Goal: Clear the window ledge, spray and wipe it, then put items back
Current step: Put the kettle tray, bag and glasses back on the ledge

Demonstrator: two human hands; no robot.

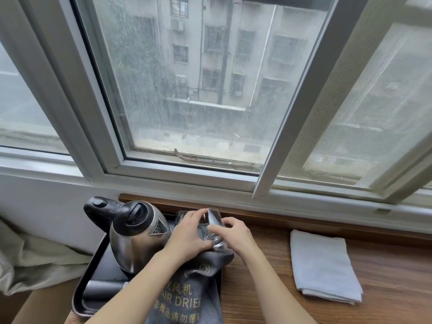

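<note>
Your right hand (236, 232) grips a clear glass (215, 226) low on its body, fingers curled round it, glass tilted with the mouth toward the window. Your left hand (187, 232) also touches it, fingers curled over the upper side near the rim; whether it truly pinches the glass or only steadies it, cannot tell. A second glass (181, 215) stands just behind the left fingers.

Both sit over the far right corner of the black tray (80, 298), which carries a steel kettle (138, 232) on its left half, likely kept together so everything lifts off as one set.

A grey bag (187, 298) drapes over the tray's right edge, printed "AIR DRIER" with Chinese characters, partly hidden.

A folded white cloth (325, 267) lies on the wooden ledge (268, 288), well right of the tray, probably ready for wiping.
</note>
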